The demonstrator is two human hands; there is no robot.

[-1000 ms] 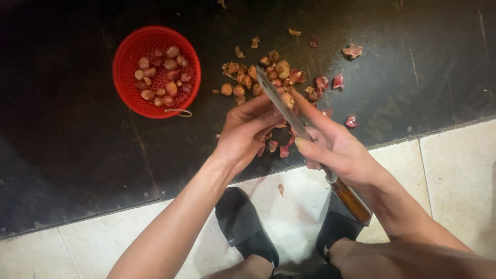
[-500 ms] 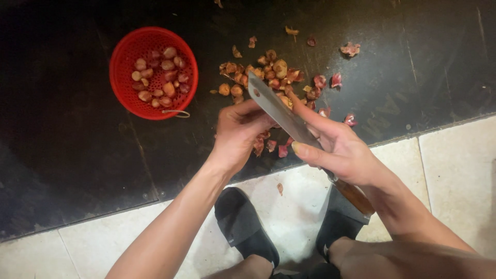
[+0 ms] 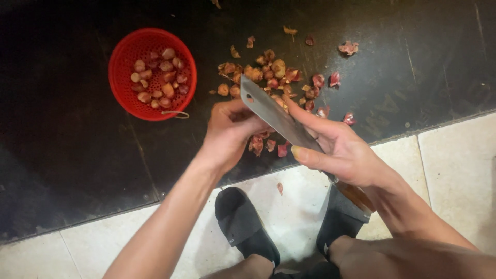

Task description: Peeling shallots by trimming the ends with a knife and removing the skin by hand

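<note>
From the head view we look down on our 2 hands over a dark floor mat. Our right hand is closed around a cleaver, gripping where the blade meets the wooden handle, with the forefinger laid along the blade's back. Our left hand is curled shut just beside the blade's tip, apparently pinching a small shallot (the fingers hide it, so we cannot tell for sure).

The cleaver looks stiff and fairly heavy, sharp along its lower edge, so we judge the handle the safe place to hold it. The shallots look small, firm and light, with papery skins that may slip under the fingers.

A pile of unpeeled shallots and loose skins lies on the mat just beyond the blade. A round red basket of peeled shallots sits well apart to the left. Nearer us the mat ends at pale floor tiles, where our black slippers stand. The light is dim and warm.
</note>
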